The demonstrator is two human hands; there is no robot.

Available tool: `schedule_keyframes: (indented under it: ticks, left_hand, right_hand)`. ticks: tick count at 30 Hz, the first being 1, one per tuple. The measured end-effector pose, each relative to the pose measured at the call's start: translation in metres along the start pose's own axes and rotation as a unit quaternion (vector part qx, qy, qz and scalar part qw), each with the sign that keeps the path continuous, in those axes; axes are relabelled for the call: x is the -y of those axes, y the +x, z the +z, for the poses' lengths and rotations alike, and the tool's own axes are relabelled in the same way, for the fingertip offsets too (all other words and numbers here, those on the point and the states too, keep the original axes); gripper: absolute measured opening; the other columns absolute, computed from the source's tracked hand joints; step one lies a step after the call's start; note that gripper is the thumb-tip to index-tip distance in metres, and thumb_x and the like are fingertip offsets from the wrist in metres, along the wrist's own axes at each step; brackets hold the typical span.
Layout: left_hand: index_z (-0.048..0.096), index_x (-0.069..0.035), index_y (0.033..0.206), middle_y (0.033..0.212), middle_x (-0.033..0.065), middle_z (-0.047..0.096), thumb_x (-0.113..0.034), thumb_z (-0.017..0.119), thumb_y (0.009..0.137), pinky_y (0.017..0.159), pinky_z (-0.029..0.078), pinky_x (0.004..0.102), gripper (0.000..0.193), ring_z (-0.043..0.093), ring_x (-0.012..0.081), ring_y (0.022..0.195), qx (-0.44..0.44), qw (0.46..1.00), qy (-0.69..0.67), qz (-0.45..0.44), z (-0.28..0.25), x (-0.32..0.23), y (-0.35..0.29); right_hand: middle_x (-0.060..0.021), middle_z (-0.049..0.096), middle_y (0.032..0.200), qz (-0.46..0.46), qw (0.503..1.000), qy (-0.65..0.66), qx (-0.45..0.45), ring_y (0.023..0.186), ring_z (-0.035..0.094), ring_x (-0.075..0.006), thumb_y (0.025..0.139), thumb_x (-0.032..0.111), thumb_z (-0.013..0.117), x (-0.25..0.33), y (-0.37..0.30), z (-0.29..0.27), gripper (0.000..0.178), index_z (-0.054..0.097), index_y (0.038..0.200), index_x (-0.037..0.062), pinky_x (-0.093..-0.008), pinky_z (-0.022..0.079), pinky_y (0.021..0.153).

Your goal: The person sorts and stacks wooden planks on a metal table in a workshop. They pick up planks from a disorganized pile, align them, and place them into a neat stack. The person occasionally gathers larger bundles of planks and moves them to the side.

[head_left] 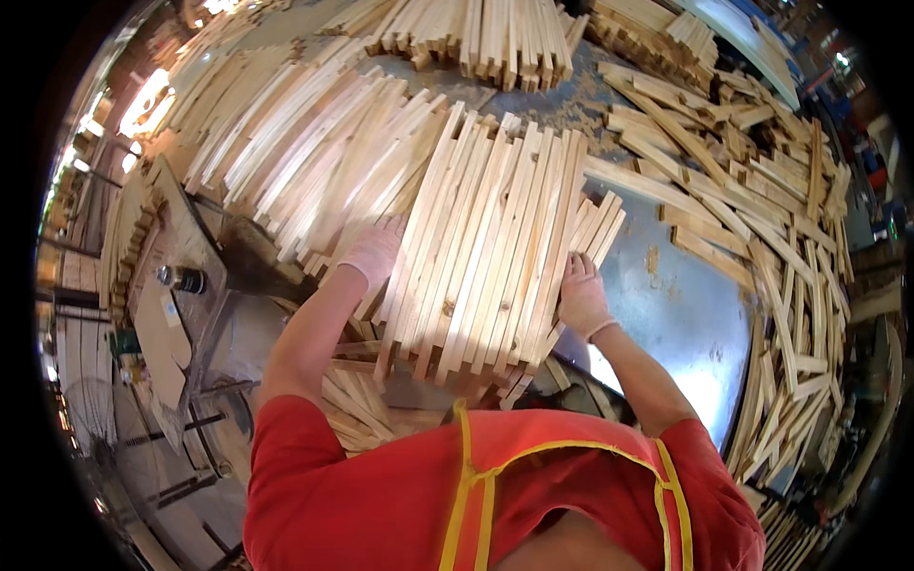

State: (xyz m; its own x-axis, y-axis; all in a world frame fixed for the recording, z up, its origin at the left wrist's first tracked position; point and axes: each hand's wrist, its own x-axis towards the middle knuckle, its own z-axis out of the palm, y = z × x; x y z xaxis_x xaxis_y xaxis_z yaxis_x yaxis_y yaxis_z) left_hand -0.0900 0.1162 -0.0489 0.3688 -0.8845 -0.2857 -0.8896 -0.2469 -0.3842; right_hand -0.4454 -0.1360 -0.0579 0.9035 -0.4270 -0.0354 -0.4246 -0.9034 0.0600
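A layer of pale wooden strips [481,247] lies side by side in front of me, its near ends uneven and jutting past the table edge. My left hand [374,251], in a thin pale glove, presses against the left side of this layer, its fingers partly blurred. On the opposite side my right hand [584,296], also gloved, has its fingers bent against the outer strip. Between them, the two hands hold the strips together. A few shorter-looking strips [600,226] show just beyond my right hand.
Another long row of strips [295,162] spreads to the left, and a stack [486,38] stands at the back. Loose strips [790,257] are heaped on the right, around the shiny metal tabletop [666,314]. A dark can [181,279] rests on a board at far left.
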Motion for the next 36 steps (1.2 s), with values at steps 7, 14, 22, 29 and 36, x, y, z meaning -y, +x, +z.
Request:
schedule_keyframes:
  ticks: [7, 14, 22, 29, 36]
  left_hand:
    - [0.063, -0.002, 0.13, 0.127, 0.0241, 0.07, -0.024, 0.054, 0.104, 0.102, 0.051, 0.0438, 0.035, 0.064, 0.0385, 0.123, -0.005, 0.704, -0.689, -0.173, -0.06, -0.009, 0.04]
    - [0.06, -0.011, 0.142, 0.138, 0.0168, 0.064, -0.028, 0.06, 0.101, 0.108, 0.051, 0.0448, 0.044, 0.062, 0.0363, 0.128, 0.027, 0.977, -0.208, -0.047, -0.052, 0.04, 0.041]
    - [0.04, -0.003, 0.163, 0.164, 0.022, 0.046, -0.035, 0.065, 0.104, 0.126, 0.034, 0.0451, 0.072, 0.044, 0.0396, 0.151, -0.145, 0.919, -0.254, -0.265, -0.083, -0.031, 0.016]
    - [0.045, -0.006, 0.16, 0.162, 0.0183, 0.048, -0.028, 0.076, 0.097, 0.128, 0.032, 0.0458, 0.074, 0.044, 0.0346, 0.151, -0.237, 0.936, -0.258, 0.021, -0.181, -0.321, 0.006]
    - [0.045, -0.006, 0.159, 0.159, 0.021, 0.047, -0.045, 0.086, 0.078, 0.122, 0.035, 0.0523, 0.099, 0.043, 0.0428, 0.148, -0.193, 0.926, -0.253, 0.204, -0.287, -0.54, 0.052]
  right_hand:
    - [-0.0253, 0.075, 0.116, 0.249, 0.617, 0.739, 0.104, 0.11, 0.073, -0.0368, 0.096, 0.041, 0.068, -0.024, 0.024, -0.03, 0.079, 0.045, 0.154, -0.0073, -0.0403, 0.057, 0.098]
    - [-0.031, 0.07, 0.124, 0.103, 0.795, 0.54, 0.255, 0.118, 0.066, -0.0388, 0.09, 0.045, 0.077, 0.068, 0.036, -0.078, 0.087, 0.041, 0.14, -0.0181, -0.0423, 0.053, 0.106]
    - [-0.0259, 0.072, 0.117, 0.12, 0.814, 0.568, 0.003, 0.109, 0.07, -0.0413, 0.081, 0.038, 0.073, -0.161, -0.016, -0.012, 0.056, 0.07, 0.129, 0.0073, -0.0474, 0.057, 0.091]
    - [-0.0143, 0.074, 0.117, 0.52, 0.852, 0.024, 0.058, 0.111, 0.073, -0.0315, 0.092, 0.057, 0.073, -0.534, -0.278, -0.02, 0.057, 0.069, 0.121, 0.0081, -0.0467, 0.059, 0.086]
    - [-0.012, 0.071, 0.113, 0.159, 0.963, 0.159, -0.148, 0.113, 0.065, -0.0341, 0.078, 0.026, 0.077, -0.397, -0.324, -0.022, 0.051, 0.064, 0.125, 0.0127, -0.0514, 0.049, 0.103]
